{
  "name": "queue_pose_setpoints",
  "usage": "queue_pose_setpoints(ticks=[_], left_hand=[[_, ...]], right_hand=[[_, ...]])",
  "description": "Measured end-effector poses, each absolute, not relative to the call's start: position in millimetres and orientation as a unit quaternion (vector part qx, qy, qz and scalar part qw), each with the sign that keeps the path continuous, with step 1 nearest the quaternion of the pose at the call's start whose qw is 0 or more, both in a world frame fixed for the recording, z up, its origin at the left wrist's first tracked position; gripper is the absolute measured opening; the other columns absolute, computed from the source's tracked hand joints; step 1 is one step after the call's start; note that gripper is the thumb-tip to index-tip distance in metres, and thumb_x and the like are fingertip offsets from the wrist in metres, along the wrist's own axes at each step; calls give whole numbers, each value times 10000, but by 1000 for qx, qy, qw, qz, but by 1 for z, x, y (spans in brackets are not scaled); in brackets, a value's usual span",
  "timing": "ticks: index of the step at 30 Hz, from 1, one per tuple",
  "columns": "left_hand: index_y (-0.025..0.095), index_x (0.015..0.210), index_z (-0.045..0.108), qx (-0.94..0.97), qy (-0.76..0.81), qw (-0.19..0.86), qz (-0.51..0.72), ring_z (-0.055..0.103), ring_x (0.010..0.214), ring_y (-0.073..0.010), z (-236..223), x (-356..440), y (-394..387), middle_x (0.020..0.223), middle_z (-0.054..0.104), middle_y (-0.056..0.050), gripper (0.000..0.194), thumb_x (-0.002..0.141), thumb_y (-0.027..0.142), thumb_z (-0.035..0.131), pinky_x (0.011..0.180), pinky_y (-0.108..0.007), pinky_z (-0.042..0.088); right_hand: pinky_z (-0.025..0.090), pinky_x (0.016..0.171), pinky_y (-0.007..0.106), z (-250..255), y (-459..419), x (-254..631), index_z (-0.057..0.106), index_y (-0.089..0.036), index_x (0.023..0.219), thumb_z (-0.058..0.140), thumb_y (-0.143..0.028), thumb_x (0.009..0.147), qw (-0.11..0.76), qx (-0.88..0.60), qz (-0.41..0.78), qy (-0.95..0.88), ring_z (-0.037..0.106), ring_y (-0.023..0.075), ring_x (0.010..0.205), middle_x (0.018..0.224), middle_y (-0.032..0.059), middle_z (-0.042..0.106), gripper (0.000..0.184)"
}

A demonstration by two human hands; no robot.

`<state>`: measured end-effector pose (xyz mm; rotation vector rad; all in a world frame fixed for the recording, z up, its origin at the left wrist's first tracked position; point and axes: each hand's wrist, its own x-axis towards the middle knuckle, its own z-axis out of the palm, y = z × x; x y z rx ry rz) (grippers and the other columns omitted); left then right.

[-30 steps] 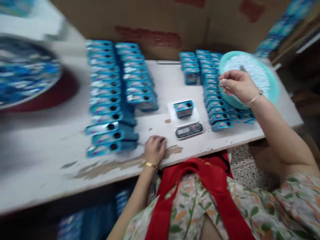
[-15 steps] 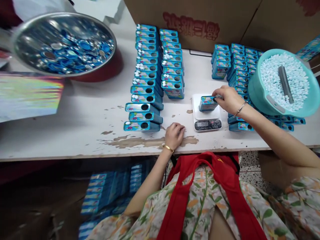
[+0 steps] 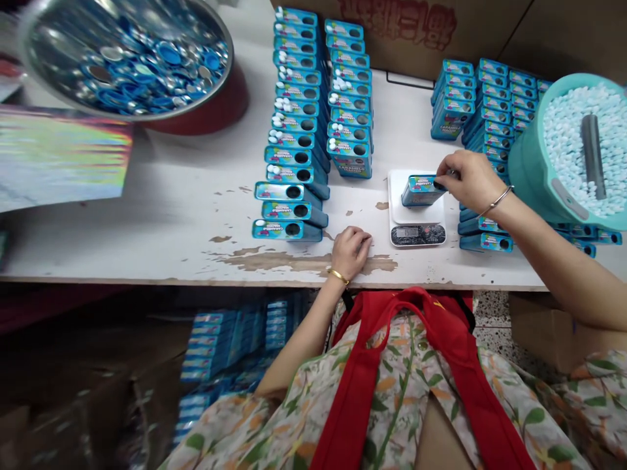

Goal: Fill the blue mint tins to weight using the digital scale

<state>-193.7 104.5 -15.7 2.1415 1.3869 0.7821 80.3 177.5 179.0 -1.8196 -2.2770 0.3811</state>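
A blue printed candy tin (image 3: 422, 189) stands upright on a white digital scale (image 3: 417, 215), whose display has lit digits. My right hand (image 3: 467, 179) reaches in from the right, fingertips pinched at the dark round hole in the tin's top; what they hold is hidden. Left of the scale, my left hand (image 3: 351, 251) rests on the table near its front edge, fingers curled shut with nothing visible in them. Closest to it is a row of similar tins (image 3: 289, 230), several with white candies lying on top beside their open holes.
At the right, a turquoise tub (image 3: 533, 153) holds white candies and a grey tube (image 3: 594, 156), beside more rows of tins (image 3: 494, 117). A metal bowl (image 3: 223, 72) of blue lids stands at the back left. A cardboard box (image 3: 490, 26) lines the back of the table (image 3: 186, 196).
The view has shifted, so the table things sit higher and further right. The scale's digits have changed. My right hand stays at the tin's hole; my left hand stays resting on the table.
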Motion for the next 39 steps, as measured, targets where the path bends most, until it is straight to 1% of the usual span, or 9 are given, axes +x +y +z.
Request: queue_pose_setpoints(ticks=[8,17,21,24,28,31,35,37,39], left_hand=[[193,922,660,777,504,234,295,593,921,-205,-16,-194,104,940,622,-82,217,948,323,489,824,-350,447],[194,920,663,780,506,227,289,594,918,-196,-16,-194,104,933,627,-79,209,946,318,495,820,-338,454],[185,921,668,785,491,213,312,593,888,-195,-18,-195,104,911,624,-74,211,948,313,502,788,-332,452],[177,918,672,785,482,206,329,590,864,-194,-19,-195,104,894,621,-72,213,951,307,505,772,-330,453],[185,908,671,782,485,213,330,589,871,-197,-20,-195,104,896,618,-72,205,948,305,510,779,-336,459],[188,908,670,777,489,217,332,588,876,-198,-20,-194,104,899,616,-72,202,946,306,510,789,-340,463],[182,905,667,776,485,219,338,584,868,-196,-21,-194,104,892,611,-72,204,945,305,510,785,-338,466],[187,899,663,775,487,224,334,581,869,-196,-20,-195,104,892,610,-70,201,944,308,509,787,-340,464],[190,895,659,775,487,229,331,579,869,-196,-19,-195,104,893,609,-69,198,942,311,510,789,-342,463]], right_hand=[[500,862,457,172,180,86,722,-204,841,635,-358,876,131,-602,143,-775,608,284,891,832,95,652,181],[484,870,427,170,180,82,725,-191,914,634,-265,871,108,-596,135,-784,602,268,901,897,94,649,125],[485,843,395,173,176,82,720,-169,963,603,-236,885,117,-590,132,-788,601,242,871,878,85,652,156],[488,808,374,173,176,82,716,-158,928,643,-243,865,139,-595,152,-777,604,227,838,837,79,651,128],[494,697,328,173,180,80,681,-152,791,725,-303,832,199,-612,219,-733,599,198,744,730,63,630,162],[468,591,287,177,184,80,632,-143,707,777,-312,807,238,-633,316,-665,555,149,619,631,34,580,244],[431,510,253,188,185,81,600,-126,682,723,-312,881,269,-649,477,-528,494,93,524,615,30,572,299],[443,513,241,192,183,83,603,-120,679,688,-265,911,299,-650,520,-467,513,84,535,652,40,598,287],[484,565,238,194,181,86,626,-114,703,682,-140,889,333,-650,523,-439,565,90,584,682,40,617,196]])
